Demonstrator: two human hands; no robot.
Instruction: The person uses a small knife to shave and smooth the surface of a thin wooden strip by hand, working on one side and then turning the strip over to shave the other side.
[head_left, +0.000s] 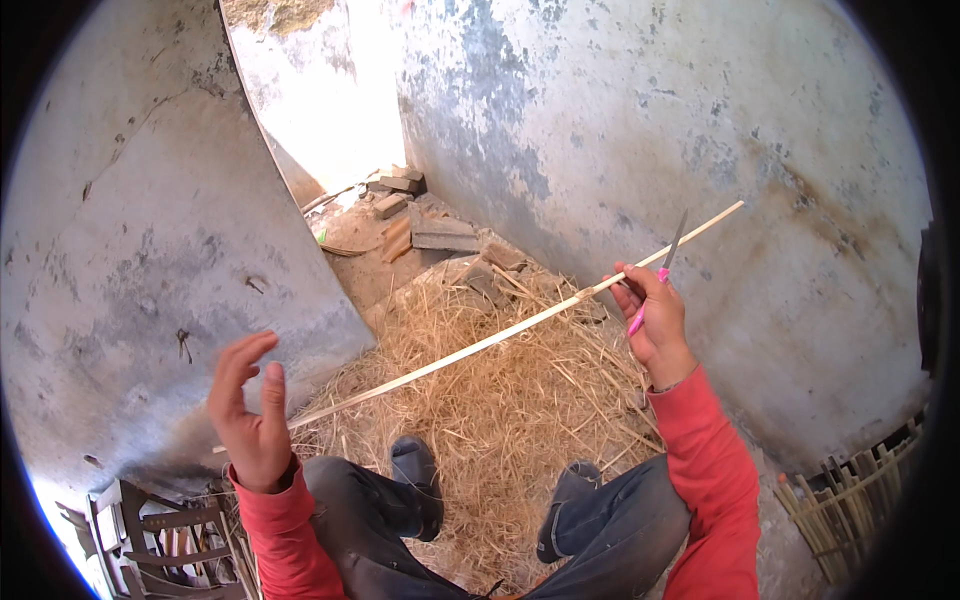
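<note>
A long, pale bamboo strip [480, 345] with a joint along it slants across the view, from low at the left to high at the right. My right hand [655, 325] is closed on it between thumb and fingers. The same hand also holds a pink-handled knife [637, 318], its thin blade pointing up past the strip. My left hand [252, 415] is raised with thumb and fingers apart, gripping nothing. The strip's lower end runs behind that hand; whether they touch, I cannot tell.
Straw-like shavings [480, 430] cover the floor around my feet. Bricks and rubble [440, 235] lie ahead by a bright opening. Worn walls rise on both sides. A wooden chair frame [180, 540] stands lower left, a bundle of slats [850, 510] lower right.
</note>
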